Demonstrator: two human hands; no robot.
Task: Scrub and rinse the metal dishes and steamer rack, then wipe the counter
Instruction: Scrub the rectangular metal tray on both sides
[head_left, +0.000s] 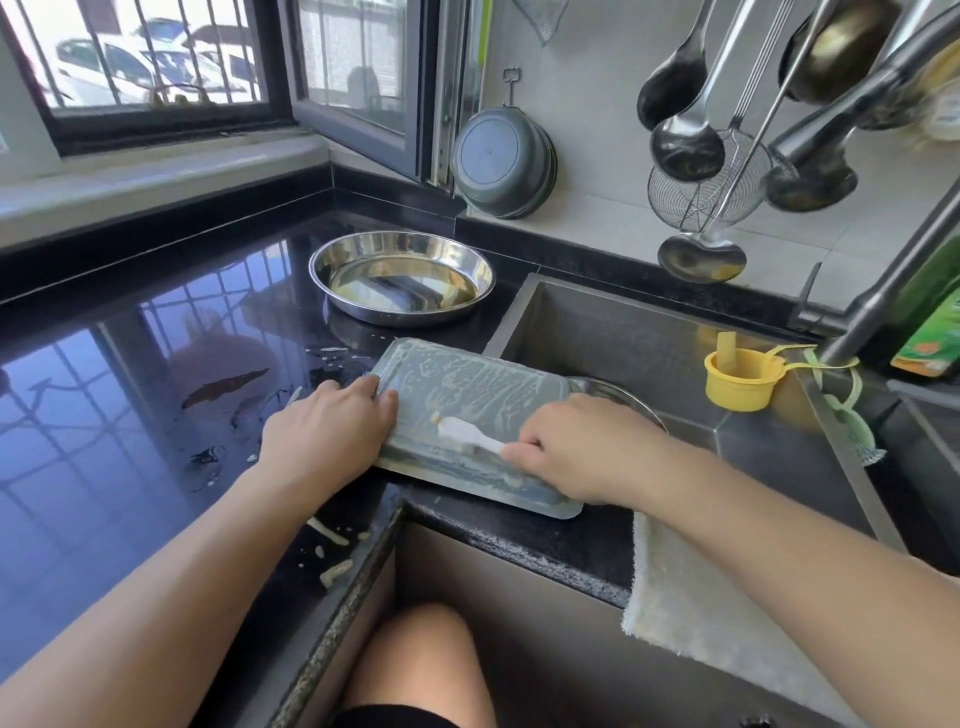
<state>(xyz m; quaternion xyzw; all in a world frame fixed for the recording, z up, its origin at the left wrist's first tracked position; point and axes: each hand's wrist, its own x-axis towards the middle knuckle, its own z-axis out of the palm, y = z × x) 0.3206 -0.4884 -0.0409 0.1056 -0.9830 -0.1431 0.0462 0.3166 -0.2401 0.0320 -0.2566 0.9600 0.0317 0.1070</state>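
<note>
While the rectangular soapy metal tray (467, 410) sits half on the black glossy stone counter (130, 415) and half over the near-left corner of the grey steel sink (623, 332), both hands are on it. Left hand (327, 431) lies on the tray's left edge, fingers curled over the rim and holding it steady. Right hand (587, 447) is over the tray's right part, fingers wrapped round the handle of a small white plastic brush (467, 434) whose head presses on the sudsy surface near the middle of the tray. Just behind the tray on the counter there's a round shiny stainless steel dish (402, 275), not touching it. Peeking out from under the tray's right end, inside the sink, is the rim of another round metal dish (618, 397), mostly hidden. Right of the tray on the sink ledge sits a yellow plastic measuring cup (737, 376). In front of the tray, a pale fluffy cloth (691, 597) hangs over the counter edge. Bits of food scrap (332, 551) lie on the counter left of the tray.
</note>
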